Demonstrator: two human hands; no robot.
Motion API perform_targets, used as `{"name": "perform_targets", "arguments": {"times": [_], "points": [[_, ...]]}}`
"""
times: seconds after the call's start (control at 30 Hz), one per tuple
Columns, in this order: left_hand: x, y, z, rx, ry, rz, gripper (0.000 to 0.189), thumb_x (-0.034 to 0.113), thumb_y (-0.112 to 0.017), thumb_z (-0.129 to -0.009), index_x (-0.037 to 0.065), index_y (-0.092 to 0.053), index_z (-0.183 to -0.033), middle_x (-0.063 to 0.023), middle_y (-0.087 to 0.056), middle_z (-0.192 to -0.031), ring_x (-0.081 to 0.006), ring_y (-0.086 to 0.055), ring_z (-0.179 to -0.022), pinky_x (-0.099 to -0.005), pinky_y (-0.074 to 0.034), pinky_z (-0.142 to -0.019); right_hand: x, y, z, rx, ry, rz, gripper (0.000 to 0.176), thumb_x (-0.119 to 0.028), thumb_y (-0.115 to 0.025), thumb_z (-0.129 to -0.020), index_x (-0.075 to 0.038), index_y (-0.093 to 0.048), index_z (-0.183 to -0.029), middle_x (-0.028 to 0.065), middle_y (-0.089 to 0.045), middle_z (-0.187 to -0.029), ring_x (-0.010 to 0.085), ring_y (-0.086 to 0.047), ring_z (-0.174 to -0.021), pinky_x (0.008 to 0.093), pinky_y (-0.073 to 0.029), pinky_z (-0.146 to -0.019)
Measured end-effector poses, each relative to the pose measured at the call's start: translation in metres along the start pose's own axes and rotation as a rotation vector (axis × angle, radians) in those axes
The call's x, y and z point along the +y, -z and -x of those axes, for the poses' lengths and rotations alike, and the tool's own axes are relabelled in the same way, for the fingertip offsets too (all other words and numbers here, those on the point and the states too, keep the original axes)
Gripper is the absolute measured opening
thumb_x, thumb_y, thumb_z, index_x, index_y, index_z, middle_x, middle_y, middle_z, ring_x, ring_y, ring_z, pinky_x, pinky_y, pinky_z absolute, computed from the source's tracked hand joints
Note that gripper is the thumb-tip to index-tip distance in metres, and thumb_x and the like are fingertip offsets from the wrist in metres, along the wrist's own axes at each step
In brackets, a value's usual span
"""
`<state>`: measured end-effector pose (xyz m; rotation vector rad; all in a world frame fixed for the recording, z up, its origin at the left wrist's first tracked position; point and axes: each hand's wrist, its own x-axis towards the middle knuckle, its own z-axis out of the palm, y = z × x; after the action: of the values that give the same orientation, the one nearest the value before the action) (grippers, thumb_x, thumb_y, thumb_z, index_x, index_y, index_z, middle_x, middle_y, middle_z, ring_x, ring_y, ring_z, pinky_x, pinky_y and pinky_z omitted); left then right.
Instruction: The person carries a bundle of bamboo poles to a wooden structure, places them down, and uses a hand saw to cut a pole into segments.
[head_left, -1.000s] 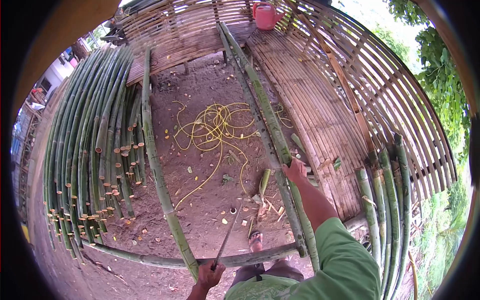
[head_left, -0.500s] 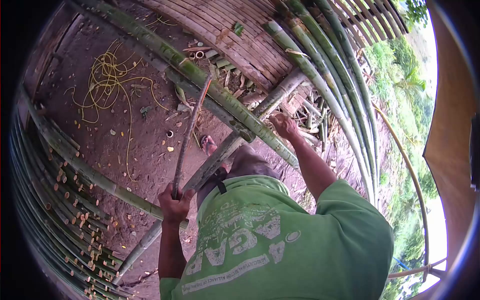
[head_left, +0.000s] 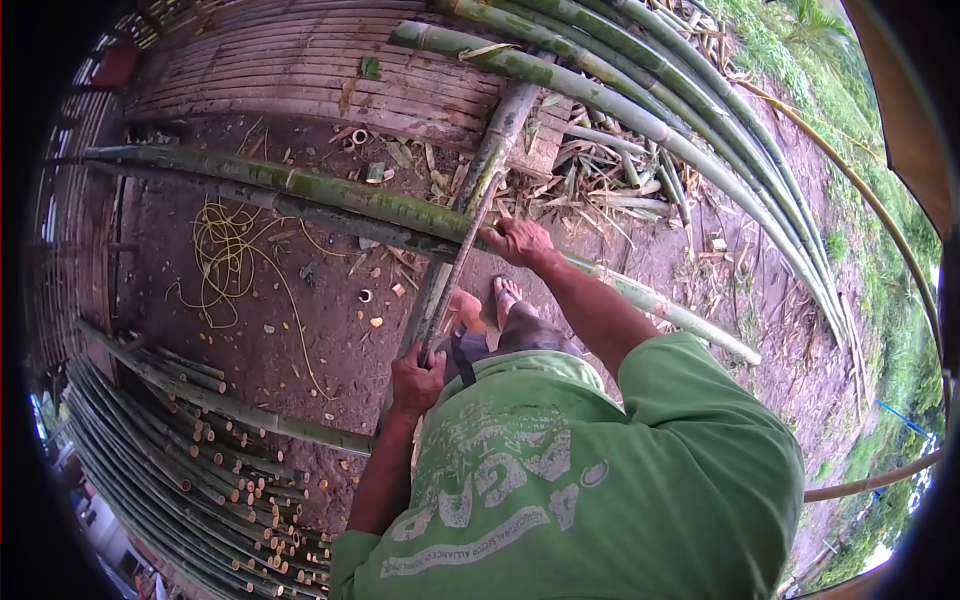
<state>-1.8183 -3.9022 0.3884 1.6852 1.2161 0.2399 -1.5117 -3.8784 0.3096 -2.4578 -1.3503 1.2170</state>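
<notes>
My left hand is wrapped round the lower end of a dark, ribbed metal bar. The bar slants up and away from me and crosses a long green bamboo pole. Just right of that crossing, my right hand grips the pole from above; its fingertips are partly hidden. Beneath it lies a second, darker bamboo pole. Both rest across a thick bamboo support that runs between my feet and the slatted platform.
Cut bamboo poles are stacked at lower left, with another pole beside them. A tangled yellow rope lies on the dirt. Long bamboo poles lean at upper right, over bamboo scraps. A slatted platform stands ahead.
My right hand has come left and down onto the bamboo pole. The metal bar's far end has shifted right along the pole, nearer that hand. The camera view has turned.
</notes>
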Motion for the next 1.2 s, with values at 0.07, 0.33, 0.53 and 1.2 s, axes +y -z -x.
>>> {"name": "perform_targets", "arguments": {"times": [0.07, 0.33, 0.53, 1.2], "points": [[0.002, -0.008, 0.002, 0.024, -0.009, -0.031, 0.025, 0.014, -0.067, -0.08, 0.006, -0.047, -0.069, -0.0052, -0.046, -0.051, -0.0187, -0.048, -0.043, -0.0344, -0.042, -0.047, -0.003, 0.003, -0.003, -0.017, 0.01, 0.014, 0.075, -0.069, -0.035, -0.084, -0.002, -0.067, -0.095, 0.0242, -0.066, -0.096, 0.0381, -0.063, -0.096, 0.0472, -0.049, -0.081], [0.017, -0.014, 0.027, 0.074, 0.003, -0.081, 0.02, 0.013, -0.063, -0.08, 0.004, -0.048, -0.07, -0.007, -0.048, -0.052, -0.0202, -0.05, -0.044, -0.0353, -0.042, -0.047, -0.006, 0.011, 0.001, -0.053, 0.011, 0.04, 0.068, -0.063, -0.038, -0.085, -0.002, -0.069, -0.087, 0.0239, -0.067, -0.09, 0.0387, -0.065, -0.088, 0.048, -0.05, -0.078], [0.008, -0.026, 0.008, 0.078, -0.057, -0.114, 0.017, 0.01, -0.059, -0.08, 0.002, -0.048, -0.07, -0.0096, -0.044, -0.051, -0.0199, -0.045, -0.044, -0.0364, -0.04, -0.046, 0.01, 0.002, -0.02, -0.023, 0.012, -0.035, 0.071, -0.065, -0.034, -0.088, -0.003, -0.07, -0.087, 0.0222, -0.067, -0.091, 0.0366, -0.065, -0.09, 0.0466, -0.05, -0.081], [0.074, -0.058, 0.006, -0.017, 0.029, -0.212, 0.01, 0.007, -0.054, -0.076, -0.002, -0.053, -0.073, -0.0237, -0.052, -0.06, -0.0391, -0.057, -0.056, -0.0459, -0.043, -0.053, 0.048, 0.005, 0.032, -0.055, -0.058, 0.11, 0.031, -0.011, -0.064, -0.071, -0.003, -0.062, -0.101, 0.0199, -0.067, -0.096, 0.033, -0.067, -0.093, 0.041, -0.054, -0.078]]}}
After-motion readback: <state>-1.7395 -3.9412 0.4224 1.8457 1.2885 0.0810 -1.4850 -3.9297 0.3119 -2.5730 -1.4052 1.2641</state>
